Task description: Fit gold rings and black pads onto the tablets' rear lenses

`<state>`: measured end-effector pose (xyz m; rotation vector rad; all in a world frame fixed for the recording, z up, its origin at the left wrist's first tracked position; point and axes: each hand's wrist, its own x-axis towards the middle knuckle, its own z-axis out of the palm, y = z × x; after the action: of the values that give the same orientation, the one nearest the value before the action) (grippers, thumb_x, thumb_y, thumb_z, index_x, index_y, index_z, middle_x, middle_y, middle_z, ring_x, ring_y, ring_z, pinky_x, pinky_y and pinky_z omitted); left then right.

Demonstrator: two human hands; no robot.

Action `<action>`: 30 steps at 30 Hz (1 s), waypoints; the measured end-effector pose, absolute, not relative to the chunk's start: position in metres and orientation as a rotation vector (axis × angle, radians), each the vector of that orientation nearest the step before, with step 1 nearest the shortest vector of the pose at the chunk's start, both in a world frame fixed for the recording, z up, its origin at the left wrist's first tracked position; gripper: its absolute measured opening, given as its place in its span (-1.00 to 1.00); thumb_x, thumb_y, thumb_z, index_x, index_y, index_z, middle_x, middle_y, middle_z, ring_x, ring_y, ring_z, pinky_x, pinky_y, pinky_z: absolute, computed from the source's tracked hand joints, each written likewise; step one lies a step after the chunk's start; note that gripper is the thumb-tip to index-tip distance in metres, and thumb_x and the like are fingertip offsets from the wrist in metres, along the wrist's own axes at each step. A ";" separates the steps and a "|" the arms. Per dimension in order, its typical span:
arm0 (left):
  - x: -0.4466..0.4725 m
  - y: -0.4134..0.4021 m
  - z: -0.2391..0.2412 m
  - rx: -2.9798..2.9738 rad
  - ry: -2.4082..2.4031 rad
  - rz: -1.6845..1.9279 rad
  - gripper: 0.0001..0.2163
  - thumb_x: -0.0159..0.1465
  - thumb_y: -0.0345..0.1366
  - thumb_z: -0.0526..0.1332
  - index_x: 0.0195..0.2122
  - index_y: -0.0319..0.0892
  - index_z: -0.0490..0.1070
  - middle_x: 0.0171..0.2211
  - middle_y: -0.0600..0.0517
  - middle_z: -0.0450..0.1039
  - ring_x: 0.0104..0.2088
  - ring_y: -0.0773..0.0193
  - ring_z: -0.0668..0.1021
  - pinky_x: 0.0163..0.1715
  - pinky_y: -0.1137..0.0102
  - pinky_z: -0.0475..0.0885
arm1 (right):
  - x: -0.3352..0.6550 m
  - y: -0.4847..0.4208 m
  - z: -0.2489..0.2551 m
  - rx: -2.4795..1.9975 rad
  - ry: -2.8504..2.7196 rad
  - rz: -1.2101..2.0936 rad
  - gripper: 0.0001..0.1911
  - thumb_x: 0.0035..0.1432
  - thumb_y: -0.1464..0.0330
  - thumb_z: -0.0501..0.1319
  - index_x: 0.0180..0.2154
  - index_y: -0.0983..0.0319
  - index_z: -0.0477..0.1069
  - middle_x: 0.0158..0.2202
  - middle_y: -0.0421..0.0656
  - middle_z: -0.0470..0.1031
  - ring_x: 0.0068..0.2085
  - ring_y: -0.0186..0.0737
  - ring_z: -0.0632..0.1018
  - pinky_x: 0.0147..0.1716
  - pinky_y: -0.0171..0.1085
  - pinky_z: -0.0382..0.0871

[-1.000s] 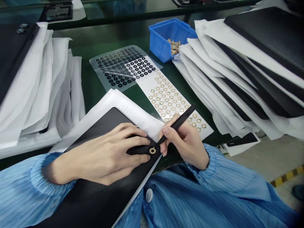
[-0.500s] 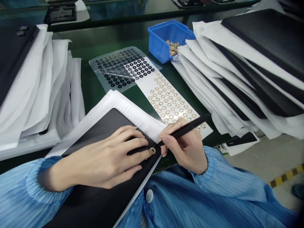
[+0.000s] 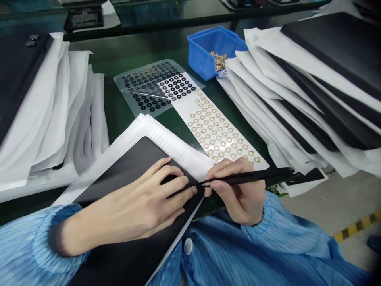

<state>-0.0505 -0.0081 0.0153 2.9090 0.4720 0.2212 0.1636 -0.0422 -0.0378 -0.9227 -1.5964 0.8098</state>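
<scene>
Beneath my left hand (image 3: 149,198) lies a flat black panel (image 3: 125,167), which looks like a tablet back cover. The hand rests on it with fingers stretched, the fingertips close to the panel's right corner. My right hand (image 3: 238,188) pinches black tweezers (image 3: 253,176), their tips at that corner beside my left fingertips. Whether the tips grip anything is too small to tell. A white foam sleeve (image 3: 175,137) shows under and behind the panel. Beyond my right hand is a white sheet (image 3: 190,115) of pale ring stickers with some black rings at its far end.
Sleeved black panels are stacked on the left (image 3: 80,103) and on the right (image 3: 285,103). A blue bin (image 3: 202,59) with small brass-coloured parts stands at the back. A clear film (image 3: 137,107) bearing black rings overlaps the sticker sheet.
The tweezers have swung from slanting upward to lying nearly level. A pale ring seen at the panel's corner by my left fingertip is now hidden. My left hand stays on the panel.
</scene>
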 end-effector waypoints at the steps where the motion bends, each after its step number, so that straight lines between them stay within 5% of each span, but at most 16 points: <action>1: -0.050 -0.008 0.016 2.896 0.481 0.230 -0.70 0.30 -0.36 0.05 0.04 -0.27 0.32 -0.14 -0.10 0.39 -0.01 0.09 0.37 0.15 0.08 0.19 | 0.164 -0.042 -0.038 -0.913 -1.596 0.808 -0.83 0.14 0.48 0.16 -0.23 0.14 0.25 -0.39 -0.15 0.35 -0.42 -0.22 0.51 -0.42 -0.17 0.47; 10: -0.050 -0.006 0.017 2.830 0.470 0.278 -0.76 0.30 -0.37 0.07 -0.06 -0.30 0.38 -0.18 -0.11 0.39 -0.03 0.08 0.36 0.09 0.12 0.25 | 0.161 -0.039 -0.038 -0.826 -1.631 0.790 -0.80 0.09 0.52 0.20 -0.25 0.15 0.30 -0.43 -0.19 0.38 -0.43 -0.27 0.50 -0.48 -0.27 0.44; 18: -0.054 0.004 0.012 2.779 0.465 0.327 -0.82 0.28 -0.39 0.10 -0.16 -0.34 0.41 -0.21 -0.15 0.38 -0.04 0.07 0.35 -0.01 0.19 0.33 | 0.168 -0.039 -0.023 -0.778 -1.565 0.973 -0.98 0.20 0.43 0.12 -0.31 0.20 0.29 -0.48 -0.21 0.41 -0.58 -0.36 0.47 -0.63 -0.33 0.35; 27: -0.056 0.005 0.008 2.783 0.519 0.287 -0.75 0.35 -0.32 -0.03 -0.14 -0.26 0.40 -0.15 -0.13 0.32 -0.10 0.12 0.33 -0.08 0.23 0.32 | 0.175 0.107 0.065 -1.011 -1.652 0.143 -0.89 0.25 0.33 0.11 -0.34 0.16 0.19 -0.49 -0.27 0.37 -0.58 -0.46 0.45 -0.58 -0.41 0.33; 30: -0.058 0.006 0.007 2.803 0.506 0.294 -0.74 0.35 -0.32 -0.05 -0.14 -0.25 0.40 -0.16 -0.12 0.31 -0.13 0.14 0.33 -0.07 0.23 0.31 | 0.174 0.175 0.065 -1.315 -1.682 -0.178 -0.95 0.30 0.40 0.01 -0.20 0.22 0.20 -0.21 -0.10 0.46 -0.27 -0.50 0.46 -0.20 -0.44 0.32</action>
<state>-0.0577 0.0057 0.0072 2.8032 0.5064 0.2945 0.1737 0.1746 0.0648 -1.3151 -1.6821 -0.1781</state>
